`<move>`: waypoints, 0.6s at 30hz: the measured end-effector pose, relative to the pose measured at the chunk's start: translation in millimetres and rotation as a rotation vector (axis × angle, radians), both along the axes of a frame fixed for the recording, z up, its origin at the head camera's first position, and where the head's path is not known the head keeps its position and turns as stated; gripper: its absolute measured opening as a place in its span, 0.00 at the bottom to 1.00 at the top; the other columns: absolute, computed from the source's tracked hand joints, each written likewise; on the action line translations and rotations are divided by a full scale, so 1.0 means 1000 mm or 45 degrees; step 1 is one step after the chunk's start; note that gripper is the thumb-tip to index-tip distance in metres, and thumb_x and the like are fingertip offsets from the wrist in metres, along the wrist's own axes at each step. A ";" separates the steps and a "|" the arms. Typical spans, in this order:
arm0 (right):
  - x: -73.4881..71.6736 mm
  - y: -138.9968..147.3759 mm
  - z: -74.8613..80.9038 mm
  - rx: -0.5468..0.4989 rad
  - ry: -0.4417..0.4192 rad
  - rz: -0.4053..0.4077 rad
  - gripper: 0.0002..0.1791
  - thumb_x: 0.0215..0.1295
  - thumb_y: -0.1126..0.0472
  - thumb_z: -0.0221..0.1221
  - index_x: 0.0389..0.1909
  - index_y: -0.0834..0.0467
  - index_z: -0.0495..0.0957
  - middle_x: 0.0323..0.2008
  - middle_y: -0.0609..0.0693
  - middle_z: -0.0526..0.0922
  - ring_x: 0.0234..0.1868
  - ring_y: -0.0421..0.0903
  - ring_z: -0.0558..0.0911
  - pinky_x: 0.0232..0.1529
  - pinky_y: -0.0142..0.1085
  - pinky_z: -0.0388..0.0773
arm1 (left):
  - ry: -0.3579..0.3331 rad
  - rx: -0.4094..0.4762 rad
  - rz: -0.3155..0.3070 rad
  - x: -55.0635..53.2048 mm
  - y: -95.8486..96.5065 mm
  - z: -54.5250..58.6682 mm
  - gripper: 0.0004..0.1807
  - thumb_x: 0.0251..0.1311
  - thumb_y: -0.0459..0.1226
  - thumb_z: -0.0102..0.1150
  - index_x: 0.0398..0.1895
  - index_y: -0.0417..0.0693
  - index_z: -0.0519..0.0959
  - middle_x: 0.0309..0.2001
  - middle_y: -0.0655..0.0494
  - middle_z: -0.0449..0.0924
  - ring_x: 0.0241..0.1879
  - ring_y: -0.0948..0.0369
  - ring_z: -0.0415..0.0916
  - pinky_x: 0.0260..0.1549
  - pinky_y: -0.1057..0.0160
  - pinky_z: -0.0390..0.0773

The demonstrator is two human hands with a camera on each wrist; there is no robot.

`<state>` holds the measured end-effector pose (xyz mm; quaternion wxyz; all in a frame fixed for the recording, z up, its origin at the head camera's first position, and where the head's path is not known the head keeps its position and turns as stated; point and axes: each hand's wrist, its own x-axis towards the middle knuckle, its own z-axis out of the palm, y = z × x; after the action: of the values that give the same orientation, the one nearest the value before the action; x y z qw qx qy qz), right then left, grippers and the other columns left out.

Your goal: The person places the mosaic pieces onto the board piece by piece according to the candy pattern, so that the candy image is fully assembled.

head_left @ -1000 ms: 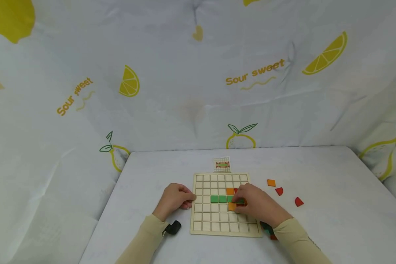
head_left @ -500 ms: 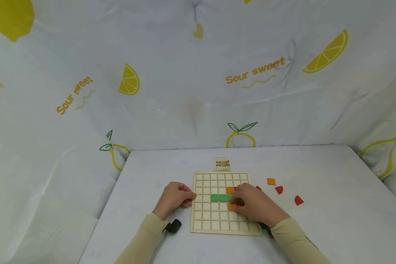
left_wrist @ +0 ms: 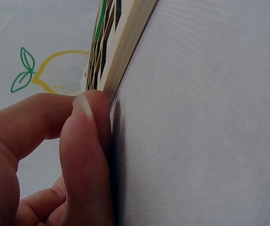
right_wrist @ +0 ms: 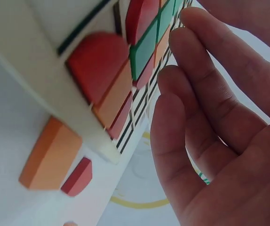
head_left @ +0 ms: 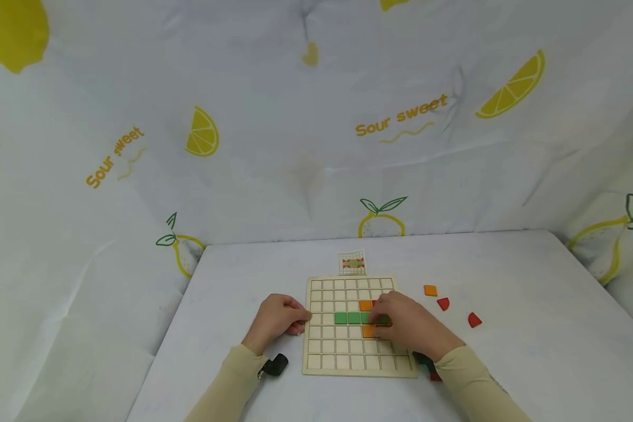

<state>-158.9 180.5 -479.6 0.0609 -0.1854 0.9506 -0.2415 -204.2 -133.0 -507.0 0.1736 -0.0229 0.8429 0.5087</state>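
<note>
A wooden grid board [head_left: 327, 351] lies on the white table. My left hand [head_left: 276, 316] pinches its left edge; in the left wrist view thumb and forefinger [left_wrist: 85, 155] meet at the rim. Over the right half of the board is my right hand [head_left: 408, 322], its thumb and forefinger tips apart at the tiles. A row of green tiles [head_left: 340, 317] runs under it, with orange tiles [head_left: 368, 332] alongside. Seen from the right wrist, red rounded tiles [right_wrist: 99, 66] sit in cells near the board's edge, and the other fingers [right_wrist: 219, 103] bend loosely. The forefinger's contact is hidden there.
Behind the board is a small pattern card [head_left: 352, 262]. To the right lie an orange square [head_left: 430, 291] and red quarter-round pieces [head_left: 474, 320]. More pieces [head_left: 435, 377] are partly hidden beneath the right wrist. A black device [head_left: 276, 365] is strapped at the left wrist.
The head view shifts slightly. My right hand edges a little over the same tiles, covering more of the red and orange ones; the left hand keeps its place on the board's edge.
</note>
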 end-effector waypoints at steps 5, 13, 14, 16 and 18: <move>-0.005 0.009 0.002 -0.025 -0.070 -0.087 0.07 0.62 0.56 0.79 0.39 0.43 0.91 0.41 0.37 0.85 0.48 0.41 0.79 0.56 0.44 0.84 | 0.002 0.001 0.002 -0.001 -0.001 -0.001 0.09 0.59 0.40 0.78 0.33 0.45 0.88 0.24 0.53 0.88 0.22 0.64 0.84 0.26 0.67 0.86; -0.015 0.043 0.003 -0.156 -0.173 -0.186 0.12 0.67 0.57 0.75 0.50 0.49 0.90 0.44 0.43 0.86 0.47 0.45 0.80 0.49 0.43 0.83 | 0.002 0.009 0.000 -0.002 0.000 -0.002 0.10 0.59 0.40 0.79 0.33 0.44 0.88 0.24 0.52 0.88 0.22 0.64 0.84 0.25 0.67 0.86; -0.016 0.050 0.003 -0.159 -0.177 -0.206 0.13 0.67 0.57 0.74 0.51 0.50 0.89 0.45 0.44 0.86 0.48 0.47 0.80 0.50 0.44 0.84 | 0.000 0.010 -0.001 -0.002 0.000 -0.003 0.10 0.59 0.40 0.79 0.33 0.44 0.88 0.24 0.52 0.88 0.22 0.64 0.84 0.25 0.67 0.86; -0.018 0.063 0.004 -0.160 -0.171 -0.248 0.16 0.67 0.58 0.74 0.54 0.51 0.89 0.48 0.47 0.87 0.51 0.50 0.81 0.52 0.48 0.86 | -0.002 0.013 0.001 -0.002 0.000 -0.003 0.10 0.59 0.40 0.79 0.33 0.44 0.87 0.24 0.52 0.88 0.22 0.64 0.84 0.25 0.67 0.86; -0.021 0.077 0.004 -0.162 -0.177 -0.303 0.19 0.68 0.57 0.74 0.58 0.53 0.88 0.52 0.50 0.88 0.53 0.53 0.82 0.53 0.49 0.87 | 0.001 0.014 0.006 -0.001 0.000 -0.002 0.09 0.59 0.40 0.79 0.33 0.44 0.87 0.24 0.52 0.88 0.22 0.63 0.84 0.25 0.67 0.86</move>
<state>-179.5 257.3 -475.2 0.0856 -0.0579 0.9420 -0.3192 -205.4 -133.5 -508.9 0.1724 -0.0236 0.8402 0.5137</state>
